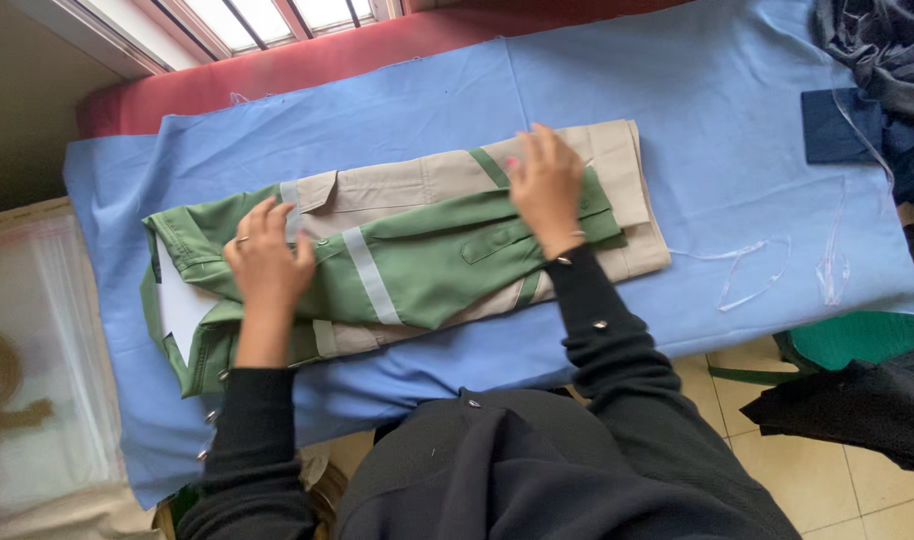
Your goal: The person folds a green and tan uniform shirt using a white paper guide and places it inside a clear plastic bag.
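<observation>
A green and beige work shirt (pixel 417 250) with pale reflective stripes lies folded lengthwise on a blue cloth-covered board (pixel 697 130). My left hand (pixel 267 262) presses flat on the collar end at the left, fingers spread, a ring on one finger. My right hand (pixel 547 185) rests palm down on the folded green sleeve near the beige lower end. Neither hand grips anything. White card shows inside the collar (pixel 182 300).
A red surface (pixel 307 60) runs along the board's far side under a window. Dark clothes (pixel 877 50) pile at the top right, with clear plastic strips (pixel 757 265) on the blue cloth. A transparent bag (pixel 37 330) lies at left. Tiled floor and a dark garment (pixel 857 405) at lower right.
</observation>
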